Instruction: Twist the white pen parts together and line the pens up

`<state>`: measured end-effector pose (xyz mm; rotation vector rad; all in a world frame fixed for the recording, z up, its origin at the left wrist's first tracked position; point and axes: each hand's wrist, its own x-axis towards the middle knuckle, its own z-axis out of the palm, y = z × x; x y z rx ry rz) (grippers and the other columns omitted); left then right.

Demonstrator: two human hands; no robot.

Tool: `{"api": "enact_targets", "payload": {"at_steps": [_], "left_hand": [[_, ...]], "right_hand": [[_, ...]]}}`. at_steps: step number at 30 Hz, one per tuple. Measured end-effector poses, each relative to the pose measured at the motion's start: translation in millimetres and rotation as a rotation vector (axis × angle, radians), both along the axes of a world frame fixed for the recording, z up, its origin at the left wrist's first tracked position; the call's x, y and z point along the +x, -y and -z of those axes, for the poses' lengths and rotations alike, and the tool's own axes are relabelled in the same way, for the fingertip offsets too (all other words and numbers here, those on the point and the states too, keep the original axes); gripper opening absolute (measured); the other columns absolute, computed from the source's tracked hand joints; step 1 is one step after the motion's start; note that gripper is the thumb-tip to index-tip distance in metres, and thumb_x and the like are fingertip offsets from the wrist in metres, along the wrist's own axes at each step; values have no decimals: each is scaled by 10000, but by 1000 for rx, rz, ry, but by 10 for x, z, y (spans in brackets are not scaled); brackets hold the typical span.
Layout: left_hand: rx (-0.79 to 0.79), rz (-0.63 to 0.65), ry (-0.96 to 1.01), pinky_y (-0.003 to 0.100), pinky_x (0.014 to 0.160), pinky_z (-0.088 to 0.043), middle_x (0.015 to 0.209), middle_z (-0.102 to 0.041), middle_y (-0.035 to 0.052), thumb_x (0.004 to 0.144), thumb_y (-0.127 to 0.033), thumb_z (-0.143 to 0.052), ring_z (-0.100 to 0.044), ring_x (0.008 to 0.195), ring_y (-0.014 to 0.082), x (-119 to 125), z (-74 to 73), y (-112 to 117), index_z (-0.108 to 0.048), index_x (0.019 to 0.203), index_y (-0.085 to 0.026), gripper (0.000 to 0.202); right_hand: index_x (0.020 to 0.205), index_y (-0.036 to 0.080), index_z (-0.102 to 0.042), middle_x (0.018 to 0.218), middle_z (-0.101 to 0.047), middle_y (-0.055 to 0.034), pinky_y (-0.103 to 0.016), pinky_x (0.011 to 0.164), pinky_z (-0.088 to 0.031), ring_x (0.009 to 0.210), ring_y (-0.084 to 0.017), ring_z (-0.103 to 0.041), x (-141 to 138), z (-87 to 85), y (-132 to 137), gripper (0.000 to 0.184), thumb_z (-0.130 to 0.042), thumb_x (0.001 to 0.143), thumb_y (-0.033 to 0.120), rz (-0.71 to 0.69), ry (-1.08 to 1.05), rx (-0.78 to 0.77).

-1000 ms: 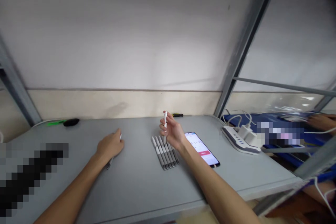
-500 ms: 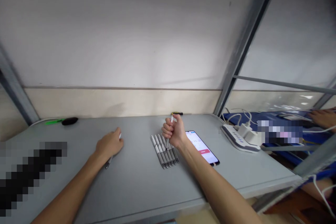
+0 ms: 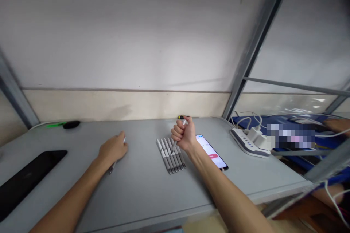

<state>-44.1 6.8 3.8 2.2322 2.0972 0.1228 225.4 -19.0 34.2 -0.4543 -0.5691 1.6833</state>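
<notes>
Resting on the grey desk, my left hand [image 3: 113, 149] is closed over a pen [image 3: 112, 168] whose tip sticks out below the palm and whose other end shows by the fingers. My right hand [image 3: 185, 134] is raised in a fist around another pen [image 3: 173, 147], thumb at its top and tip slanting down to the left. Under and beside that fist lies a row of several white-and-grey pens [image 3: 170, 158], side by side with their tips toward me. Just right of my right wrist is a phone [image 3: 212, 151] with its screen lit, partly hidden by my forearm.
A white power strip [image 3: 250, 143] with plugs stands at the desk's right. A dark flat object [image 3: 32, 178] lies at the left. A black oval object [image 3: 71, 124] and a green item [image 3: 56, 125] sit at the back. Another person's hand [image 3: 337, 124] shows far right.
My right fist has tipped slightly, so its pen slants more, with its top to the right. My left hand stays in place with its pen.
</notes>
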Motion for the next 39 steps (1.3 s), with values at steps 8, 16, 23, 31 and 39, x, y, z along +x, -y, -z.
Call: {"api": "enact_targets", "payload": {"at_steps": [8,16,23,31,39], "left_hand": [[-5,-3,0,329,622,-435,1042,-661,104,834,-284,-367,-640,890,269,-2,1,1,-518,1021,-217,250],[13,-7,32,329,627,-437,1024,-671,104,831,-289,-390,-643,866,262,-4,23,-2,-531,1025,-226,248],[8,-8,22,326,625,-437,1021,-667,101,827,-281,-390,-641,877,265,1,15,-1,-524,1034,-227,252],[14,-3,25,331,635,-445,1034,-666,108,830,-284,-392,-640,888,268,7,7,13,-534,1030,-219,254],[18,-5,27,340,626,-436,1030,-663,116,834,-277,-380,-638,872,276,13,3,28,-534,1027,-223,253]], "right_hand": [[509,209,-235,430,-110,90,-178,327,-109,388,-67,-67,73,15,-5,486,-435,826,519,-22,-50,39],[512,203,-244,431,-106,91,-171,328,-111,383,-65,-71,88,18,1,493,-439,806,546,-32,-27,49],[507,208,-245,426,-104,88,-181,331,-97,389,-69,-59,89,28,-7,444,-425,810,477,-33,-56,32],[521,207,-245,435,-107,93,-173,335,-98,395,-64,-57,87,39,-11,473,-442,819,517,-53,-52,33],[520,207,-229,431,-101,89,-179,338,-93,393,-66,-55,87,34,-12,436,-425,816,460,-69,-48,26]]}}
